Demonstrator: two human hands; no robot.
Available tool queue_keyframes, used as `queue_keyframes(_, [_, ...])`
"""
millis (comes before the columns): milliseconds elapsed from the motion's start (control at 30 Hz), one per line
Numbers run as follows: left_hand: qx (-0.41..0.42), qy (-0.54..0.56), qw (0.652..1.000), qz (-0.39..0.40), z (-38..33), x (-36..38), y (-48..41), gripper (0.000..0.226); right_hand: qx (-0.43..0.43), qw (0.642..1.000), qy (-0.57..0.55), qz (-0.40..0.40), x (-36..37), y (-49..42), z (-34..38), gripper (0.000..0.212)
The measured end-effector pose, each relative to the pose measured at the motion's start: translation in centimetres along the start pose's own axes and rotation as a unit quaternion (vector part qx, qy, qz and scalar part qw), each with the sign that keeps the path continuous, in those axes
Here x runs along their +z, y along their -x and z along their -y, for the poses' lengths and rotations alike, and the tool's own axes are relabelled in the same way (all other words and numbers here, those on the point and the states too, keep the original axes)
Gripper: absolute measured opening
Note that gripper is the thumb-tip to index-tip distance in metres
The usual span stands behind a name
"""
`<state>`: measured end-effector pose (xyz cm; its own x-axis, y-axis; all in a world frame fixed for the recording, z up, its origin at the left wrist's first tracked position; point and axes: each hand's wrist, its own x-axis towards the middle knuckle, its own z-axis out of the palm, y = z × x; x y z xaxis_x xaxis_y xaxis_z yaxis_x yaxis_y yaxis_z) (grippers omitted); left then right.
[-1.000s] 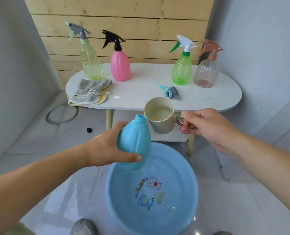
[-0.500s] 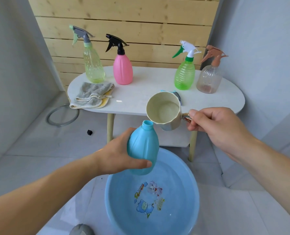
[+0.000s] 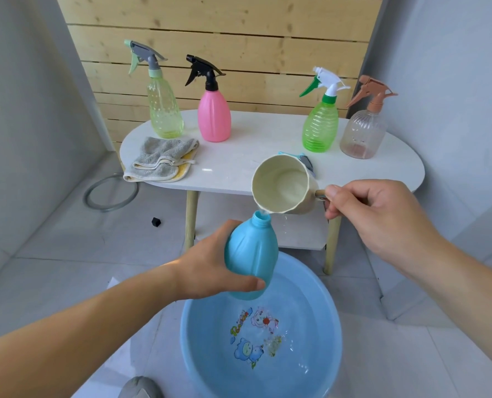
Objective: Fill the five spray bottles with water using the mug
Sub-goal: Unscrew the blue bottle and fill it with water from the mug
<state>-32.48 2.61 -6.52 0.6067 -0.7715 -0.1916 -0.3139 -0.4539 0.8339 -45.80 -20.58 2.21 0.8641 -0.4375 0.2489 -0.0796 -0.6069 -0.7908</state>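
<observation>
**Step in hand: pouring.** The left hand [image 3: 210, 262] grips the uncapped pale-blue plastic bottle [image 3: 252, 254], tilted, over the round blue plastic basin [image 3: 310, 305]. The right hand [image 3: 374, 214] pinches the handle of the cream plastic mug [image 3: 282, 183], whose lip is just above the bottle's neck. Some water appears to miss the neck, so tip slower and centre the lip.

**Count:**
- Bottles: five, four of them capped on the white oval bench [image 3: 253, 156].
- Mug: one.
- Basin: one.
- Loose trigger head [image 3: 306, 162]: one.

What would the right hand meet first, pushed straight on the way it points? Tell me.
The mug it grips by the handle; beyond that, probably the white table's front edge, though depth is unclear.
</observation>
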Motion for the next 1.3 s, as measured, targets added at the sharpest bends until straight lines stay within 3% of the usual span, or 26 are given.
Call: queue_keyframes(1300, [0.001, 0.015, 1.000, 0.008, 0.18, 0.31, -0.05, 0.096, -0.047, 0.998, 0.012, -0.043, -0.25, 0.35, 0.61, 0.026])
